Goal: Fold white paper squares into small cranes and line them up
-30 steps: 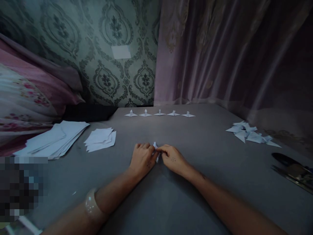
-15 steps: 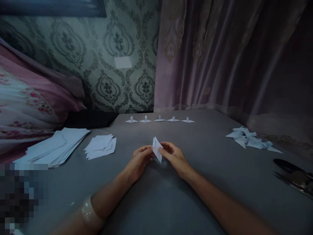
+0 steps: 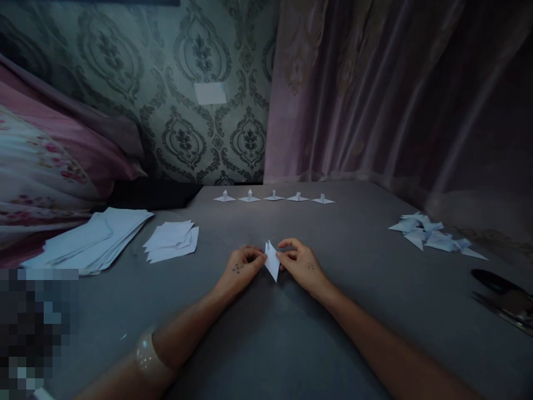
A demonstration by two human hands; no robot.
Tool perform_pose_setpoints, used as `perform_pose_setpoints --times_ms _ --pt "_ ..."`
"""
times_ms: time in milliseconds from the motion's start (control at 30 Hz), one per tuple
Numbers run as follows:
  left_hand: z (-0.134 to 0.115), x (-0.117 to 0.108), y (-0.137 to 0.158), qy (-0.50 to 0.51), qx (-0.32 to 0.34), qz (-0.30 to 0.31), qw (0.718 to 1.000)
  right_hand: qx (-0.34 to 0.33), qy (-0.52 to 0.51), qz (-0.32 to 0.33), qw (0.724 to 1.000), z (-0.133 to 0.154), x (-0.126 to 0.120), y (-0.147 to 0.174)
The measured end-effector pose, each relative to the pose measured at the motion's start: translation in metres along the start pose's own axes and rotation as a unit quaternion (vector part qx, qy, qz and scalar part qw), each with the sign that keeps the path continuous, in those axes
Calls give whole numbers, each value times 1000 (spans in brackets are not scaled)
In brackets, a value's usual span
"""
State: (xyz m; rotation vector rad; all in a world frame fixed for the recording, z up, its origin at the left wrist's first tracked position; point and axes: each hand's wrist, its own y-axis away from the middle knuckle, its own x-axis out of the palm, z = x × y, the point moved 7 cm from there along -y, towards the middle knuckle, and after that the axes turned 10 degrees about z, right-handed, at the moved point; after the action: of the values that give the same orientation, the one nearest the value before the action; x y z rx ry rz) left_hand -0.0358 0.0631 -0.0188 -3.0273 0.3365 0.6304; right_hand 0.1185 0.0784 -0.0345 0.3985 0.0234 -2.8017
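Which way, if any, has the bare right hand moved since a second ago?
Yes, slightly rightward: the bare right hand sits farther right of the back row's middle white folded-paper figure.

Reading solid grey across the tabletop [image 3: 250, 350]. Catching white on the folded paper [image 3: 272, 265], white again on the paper figures [image 3: 273, 196] along the far edge! Now picking out dark dots on the left hand [image 3: 244, 268] and right hand [image 3: 303, 265], dark medallions on grey-green wallpaper [image 3: 183, 139], mauve on the curtain [image 3: 333, 128], pink-red flowers on the pink-and-white drapery [image 3: 58, 158] by the left edge.
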Motion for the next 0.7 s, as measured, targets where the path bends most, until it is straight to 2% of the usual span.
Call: perform_pose_setpoints --times_ms 133,333,467,600,700 --pt "0 0 -3 -162 39 -2 986 -32 145 6 989 7 3 3" --pt "-1 2 -5 -245 72 15 967 -64 304 15 950 22 11 14" --pt "-7 2 -1 -276 99 10 956 -74 328 37 941 24 13 16" --pt "-14 9 6 -298 144 54 942 -88 339 77 933 25 13 17" --pt "-13 11 7 -295 142 85 941 -94 334 102 932 24 11 16"
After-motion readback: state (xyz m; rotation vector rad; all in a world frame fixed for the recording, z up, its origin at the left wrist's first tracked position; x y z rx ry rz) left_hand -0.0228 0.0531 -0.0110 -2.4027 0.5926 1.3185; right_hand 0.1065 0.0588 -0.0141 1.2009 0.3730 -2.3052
